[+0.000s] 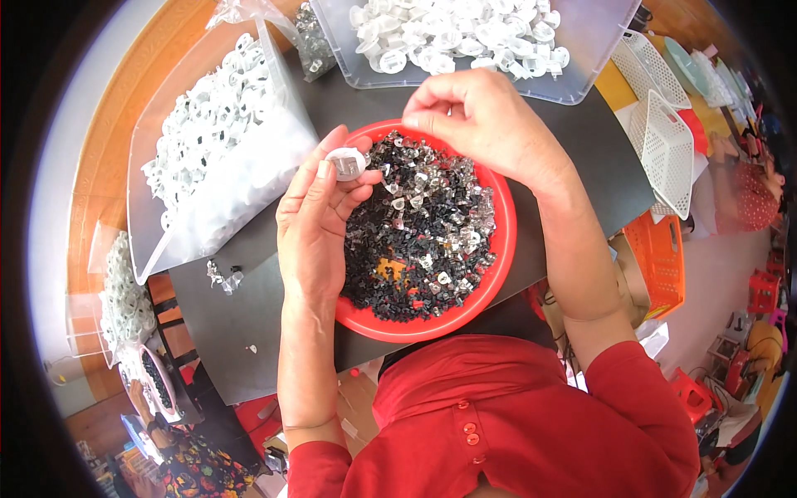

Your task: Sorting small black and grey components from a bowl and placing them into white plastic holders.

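My left hand point(314, 212) is closed on a small round white plastic piece point(345, 164), held between thumb and fingers at the left rim of a red bowl point(508, 241). The face of that piece shows a raised or recessed shape in its middle. Over the far right of the bowl is my right hand point(502, 124), with thumb and index finger pressed together; what they pinch, if anything, I cannot make out. Many tiny black and clear plastic parts point(415, 241) fill the bowl, with a few red and orange bits among them.
At the back, a clear bin point(573, 87) holds white round pieces. To the left, another clear bin point(154, 249) holds white ring-like parts. Loose small parts point(224, 276) lie on the dark table point(241, 340). White baskets point(664, 158) and an orange crate point(660, 261) stand right; another person point(195, 461) is at lower left.
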Available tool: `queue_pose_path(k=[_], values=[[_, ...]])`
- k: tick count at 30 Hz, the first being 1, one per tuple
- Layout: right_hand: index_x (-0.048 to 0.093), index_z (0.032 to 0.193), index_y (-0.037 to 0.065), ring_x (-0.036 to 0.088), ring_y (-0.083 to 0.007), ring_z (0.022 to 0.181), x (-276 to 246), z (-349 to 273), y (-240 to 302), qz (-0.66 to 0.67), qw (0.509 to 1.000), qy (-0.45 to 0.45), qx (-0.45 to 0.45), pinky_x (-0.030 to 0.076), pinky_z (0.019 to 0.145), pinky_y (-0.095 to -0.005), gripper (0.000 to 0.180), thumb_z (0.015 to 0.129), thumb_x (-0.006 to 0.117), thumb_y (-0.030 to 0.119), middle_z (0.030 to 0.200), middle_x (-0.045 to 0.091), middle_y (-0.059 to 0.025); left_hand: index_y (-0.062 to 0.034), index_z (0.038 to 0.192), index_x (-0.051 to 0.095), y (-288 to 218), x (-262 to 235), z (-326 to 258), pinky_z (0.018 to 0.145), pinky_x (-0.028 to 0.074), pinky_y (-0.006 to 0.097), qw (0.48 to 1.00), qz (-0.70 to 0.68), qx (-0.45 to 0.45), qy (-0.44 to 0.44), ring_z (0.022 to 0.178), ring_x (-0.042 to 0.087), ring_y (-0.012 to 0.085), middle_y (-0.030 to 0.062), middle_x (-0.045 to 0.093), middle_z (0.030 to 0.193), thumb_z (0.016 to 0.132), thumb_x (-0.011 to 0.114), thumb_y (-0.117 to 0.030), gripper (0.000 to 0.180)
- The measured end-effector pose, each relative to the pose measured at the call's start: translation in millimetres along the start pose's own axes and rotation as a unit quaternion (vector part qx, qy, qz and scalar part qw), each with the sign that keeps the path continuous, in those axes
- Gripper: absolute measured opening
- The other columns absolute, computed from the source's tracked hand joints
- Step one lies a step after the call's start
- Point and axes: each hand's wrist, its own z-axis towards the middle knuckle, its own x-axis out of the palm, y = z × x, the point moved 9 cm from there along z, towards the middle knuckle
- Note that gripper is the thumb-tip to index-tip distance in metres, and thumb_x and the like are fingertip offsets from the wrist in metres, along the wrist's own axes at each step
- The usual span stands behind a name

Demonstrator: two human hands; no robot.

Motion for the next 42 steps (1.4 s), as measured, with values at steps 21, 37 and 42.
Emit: queue_pose_path(k=[21, 37, 42], values=[[0.064, 0.078, 0.002, 0.064, -0.0335, 0.079, 83, -34, 39, -0.196, 0.945, 0.152, -0.215, 0.051, 0.073, -0.0441, 0.017, 0.075, 0.069, 0.018, 0.082, 0.061, -0.0127, 0.0016, 0.128, 0.051, 6, -8, 3, 0.079, 0.049, 0.029, 0.989, -0.143, -0.022, 0.034, 0.086, 0.059, 0.0155, 0.0094, 0.063, 0.106, 0.093, 0.061, -0.021, 0.043], [0.064, 0.088, 0.007, 0.055, -0.0222, 0.076, 95, -44, 37, -0.214, 0.931, 0.136, -0.260, 0.040, 0.070, -0.0353, 0.013, 0.077, 0.069, 0.013, 0.090, 0.058, -0.0039, 0.0035, 0.132, 0.043, 13, -12, 5, 0.084, 0.049, 0.030, 0.988, -0.134, -0.039, 0.064, 0.091, 0.059, 0.0188, 0.0179, 0.060, 0.114, 0.098, 0.050, -0.037, 0.053], [0.063, 0.083, 0.004, 0.058, -0.0241, 0.081, 94, -43, 36, -0.212, 0.933, 0.151, -0.249, 0.042, 0.075, -0.0380, 0.011, 0.083, 0.055, 0.011, 0.088, 0.058, -0.0089, 0.0036, 0.131, 0.045, 10, -11, 6, 0.083, 0.049, 0.030, 0.991, -0.116, -0.037, 0.056, 0.089, 0.059, 0.0188, 0.0180, 0.060, 0.113, 0.098, 0.050, -0.038, 0.053]])
